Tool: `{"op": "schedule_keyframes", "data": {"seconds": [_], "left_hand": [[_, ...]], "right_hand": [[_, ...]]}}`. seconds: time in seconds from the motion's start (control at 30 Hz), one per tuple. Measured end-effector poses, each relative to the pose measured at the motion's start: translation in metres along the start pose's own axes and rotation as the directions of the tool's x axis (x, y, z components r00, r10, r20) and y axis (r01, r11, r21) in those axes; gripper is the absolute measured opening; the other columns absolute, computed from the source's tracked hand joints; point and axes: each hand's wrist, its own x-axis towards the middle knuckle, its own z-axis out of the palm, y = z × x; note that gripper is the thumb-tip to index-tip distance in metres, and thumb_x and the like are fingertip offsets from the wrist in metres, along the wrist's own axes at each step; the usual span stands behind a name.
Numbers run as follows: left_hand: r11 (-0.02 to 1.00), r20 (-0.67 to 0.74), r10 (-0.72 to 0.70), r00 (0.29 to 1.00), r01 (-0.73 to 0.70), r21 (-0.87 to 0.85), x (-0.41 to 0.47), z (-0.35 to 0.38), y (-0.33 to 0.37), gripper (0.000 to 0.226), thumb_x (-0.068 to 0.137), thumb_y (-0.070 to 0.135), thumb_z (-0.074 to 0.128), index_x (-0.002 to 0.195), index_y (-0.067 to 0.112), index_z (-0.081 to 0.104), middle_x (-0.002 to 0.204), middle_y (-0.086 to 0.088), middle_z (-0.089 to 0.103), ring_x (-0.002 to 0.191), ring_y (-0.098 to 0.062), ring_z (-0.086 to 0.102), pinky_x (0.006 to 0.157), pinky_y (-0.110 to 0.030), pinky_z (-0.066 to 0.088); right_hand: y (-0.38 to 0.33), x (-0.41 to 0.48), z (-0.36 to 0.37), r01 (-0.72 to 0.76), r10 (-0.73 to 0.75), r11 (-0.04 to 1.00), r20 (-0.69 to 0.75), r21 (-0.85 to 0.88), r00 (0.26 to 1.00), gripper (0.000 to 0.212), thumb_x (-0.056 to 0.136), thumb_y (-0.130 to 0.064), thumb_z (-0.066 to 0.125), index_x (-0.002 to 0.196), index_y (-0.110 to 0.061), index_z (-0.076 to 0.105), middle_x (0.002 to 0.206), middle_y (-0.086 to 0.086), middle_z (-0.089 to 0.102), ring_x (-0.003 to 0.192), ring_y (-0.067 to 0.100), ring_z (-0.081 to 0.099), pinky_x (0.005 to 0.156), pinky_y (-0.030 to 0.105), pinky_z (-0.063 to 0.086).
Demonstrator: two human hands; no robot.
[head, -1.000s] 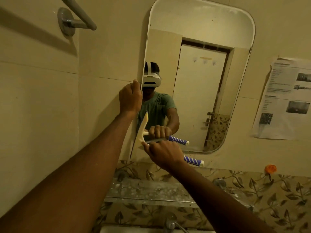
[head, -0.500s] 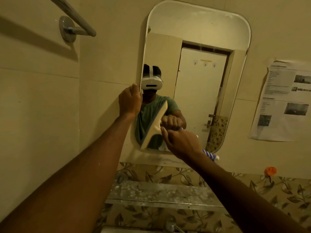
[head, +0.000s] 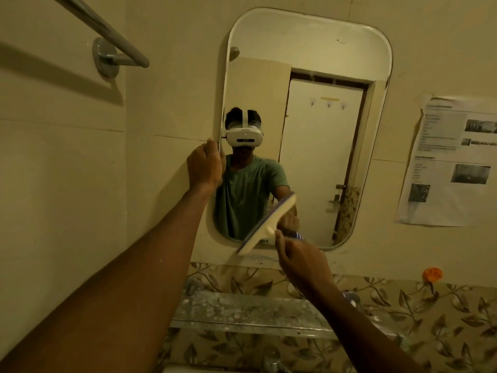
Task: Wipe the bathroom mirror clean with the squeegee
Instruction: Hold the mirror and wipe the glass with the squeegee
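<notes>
Item: squeegee (head: pixel 269 224), on the lower middle of the mirror (head: pixel 309 47).
Change: within 1 s the blade has travelled rightward from the mirror's left edge, tilting from near-upright to a slant. This is judged a sideways stroke under way, with the right part and upper glass still to do.
Appearance: cream blade head, blue-and-white striped handle, lower tip over the bottom frame.
Right hand (head: pixel 301 261): curled round the handle.
Left hand (head: pixel 204 165): grips the mirror's left rim.

One mirror (head: pixel 309 49), one squeegee (head: pixel 269 224), and two hands, left hand (head: pixel 204 165) and right hand (head: pixel 304 262). On the walls, one towel bar (head: pixel 107 32), one printed notice (head: pixel 451 162) and one orange hook (head: pixel 432 274). Below, one glass shelf (head: pixel 242 310) and one tap (head: pixel 271 356), partly cut off.
</notes>
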Motion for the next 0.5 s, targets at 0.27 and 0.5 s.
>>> {"op": "schedule_keyframes", "data": {"seconds": [0.27, 0.5], "left_hand": [[1.0, -0.024, 0.03, 0.999, -0.03, 0.001, 0.004, 0.005, -0.009, 0.04, 0.1, 0.021, 0.034, 0.065, 0.015, 0.051, 0.065, 0.002, 0.05, 0.059, -0.002, 0.044, 0.055, -0.015, 0.034], [0.997, 0.001, -0.032, 0.999, 0.032, -0.071, 0.0, 0.001, -0.008, 0.039, 0.099, 0.022, 0.036, 0.063, 0.023, 0.051, 0.067, 0.006, 0.052, 0.063, -0.002, 0.046, 0.056, -0.011, 0.037]], "right_hand": [[-0.03, 0.025, 0.013, 0.162, -0.143, 0.953, 0.092, -0.255, 0.985, 0.063, 0.099, -0.054, 0.017, 0.065, -0.02, 0.056, 0.053, -0.003, 0.05, 0.048, 0.016, 0.055, 0.051, 0.029, 0.049], [0.058, 0.004, -0.022, 0.057, -0.007, 0.925, 0.134, -0.376, 0.991, 0.044, 0.101, -0.045, 0.023, 0.09, -0.024, 0.06, 0.063, -0.002, 0.054, 0.057, 0.02, 0.059, 0.055, 0.033, 0.054]]}}
